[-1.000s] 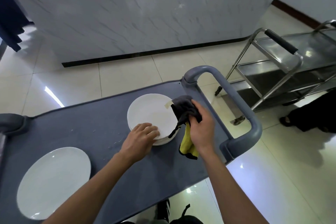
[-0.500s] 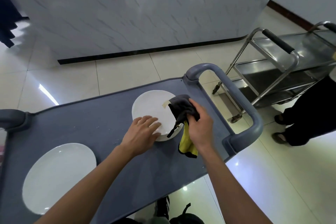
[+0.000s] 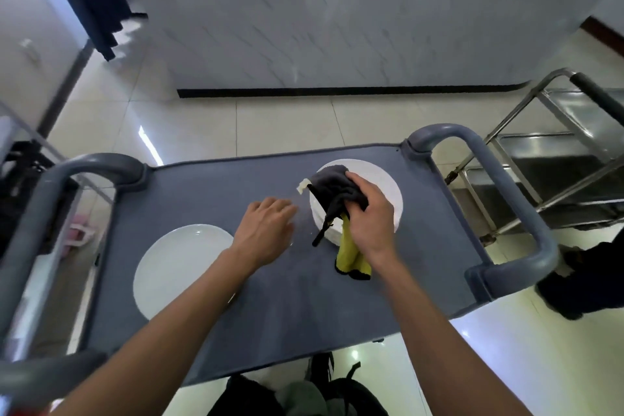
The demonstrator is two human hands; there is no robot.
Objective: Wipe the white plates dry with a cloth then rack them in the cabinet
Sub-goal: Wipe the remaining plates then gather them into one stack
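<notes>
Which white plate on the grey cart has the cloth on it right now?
The stack of white plates by the cart's right handle: the right hand presses the grey-and-yellow cloth on it. The single white plate lies bare.

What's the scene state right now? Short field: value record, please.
surface: grey cart top
plate stack: right side of cart, under the cloth
single plate: left side of cart, untouched
cloth: grey and yellow, on the stack
right hand: grips cloth, presses it on the stack
left hand: fingers relaxed, holds nothing, left of the stack
cabinet: not in view
</notes>
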